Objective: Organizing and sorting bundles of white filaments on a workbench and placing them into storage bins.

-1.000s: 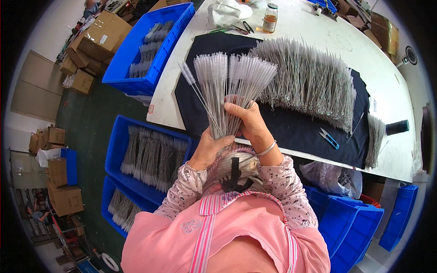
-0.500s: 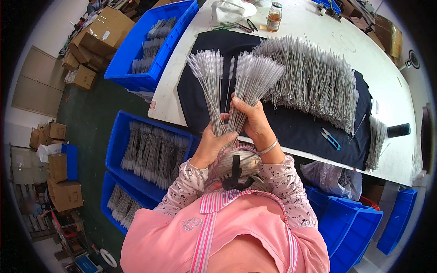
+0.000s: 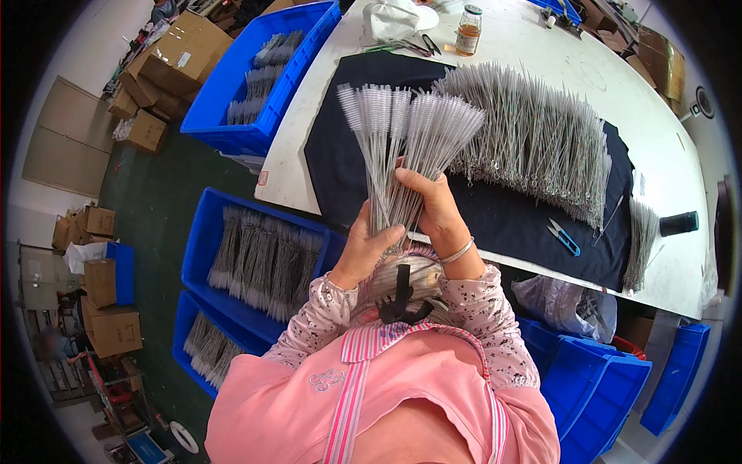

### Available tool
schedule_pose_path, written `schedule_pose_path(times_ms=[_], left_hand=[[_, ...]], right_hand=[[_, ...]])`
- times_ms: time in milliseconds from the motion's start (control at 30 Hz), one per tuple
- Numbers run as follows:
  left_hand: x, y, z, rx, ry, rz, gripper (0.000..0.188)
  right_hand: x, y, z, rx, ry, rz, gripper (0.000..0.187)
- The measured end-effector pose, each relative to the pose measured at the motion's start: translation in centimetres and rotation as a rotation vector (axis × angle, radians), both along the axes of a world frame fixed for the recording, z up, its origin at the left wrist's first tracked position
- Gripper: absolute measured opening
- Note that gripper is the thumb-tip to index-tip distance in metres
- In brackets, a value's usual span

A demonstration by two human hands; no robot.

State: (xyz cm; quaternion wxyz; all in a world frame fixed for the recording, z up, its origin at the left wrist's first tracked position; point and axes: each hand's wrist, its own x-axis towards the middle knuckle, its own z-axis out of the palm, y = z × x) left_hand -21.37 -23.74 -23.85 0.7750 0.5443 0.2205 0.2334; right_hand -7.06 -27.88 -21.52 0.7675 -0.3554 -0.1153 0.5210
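Between my hands is a fanned bunch of thin wire straw brushes (image 3: 398, 147), white bristle ends up and wire stems down. My left hand (image 3: 363, 246) closes round the lower stems. Higher up on the right, my right hand (image 3: 437, 205) grips the stems with its thumb laid across them. A silver bangle (image 3: 457, 250) circles my right wrist. Just beyond, a long dense row of the same brushes (image 3: 533, 139) lies on a dark cloth (image 3: 332, 170). Blue-handled thread snips (image 3: 564, 237) lie on the cloth to the right of my hands.
Blue crates of brushes stand left: one (image 3: 202, 127) by the table's far edge, another (image 3: 197, 251) nearer. The white table (image 3: 595, 62) carries a glass jar (image 3: 468, 31), a white cap (image 3: 390, 19) and a black cylinder (image 3: 679, 223). More blue crates (image 3: 587, 387) sit lower right.
The left part of the bunch has swung right, closing the gap to the right part, so the brushes now form one fan. My left hand has turned slightly with it.
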Motion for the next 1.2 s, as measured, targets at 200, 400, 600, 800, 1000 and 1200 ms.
schedule_pose_path(times_ms=[200,400,600,800,1000,1200], left_hand=[[-0.3,0.4,0.5,-0.144,-0.060,-0.094,0.052],[-0.4,0.3,-0.8,-0.166,-0.024,-0.098,0.052],[0.2,-0.2,-1.8,-0.108,-0.044,0.007,0.056],[0.7,-0.3,-2.0,0.045,0.005,0.093,0.060],[0.1,0.0,-0.6,0.045,0.033,-0.001,0.052],[-0.8,0.3,-0.2,-0.383,-0.010,-0.489,0.042]], right_hand=[[-0.1,-0.3,-0.4,0.018,0.095,-0.022,0.023],[-0.4,-0.1,-0.6,0.024,0.051,-0.053,0.021],[0.0,-0.2,-0.8,-0.010,0.058,-0.073,0.018],[0.0,-0.3,-1.3,0.040,0.062,-0.075,0.024],[0.2,-0.6,-1.9,0.240,0.122,0.054,0.050],[-0.4,-1.1,-1.9,0.358,0.198,0.354,0.083]])
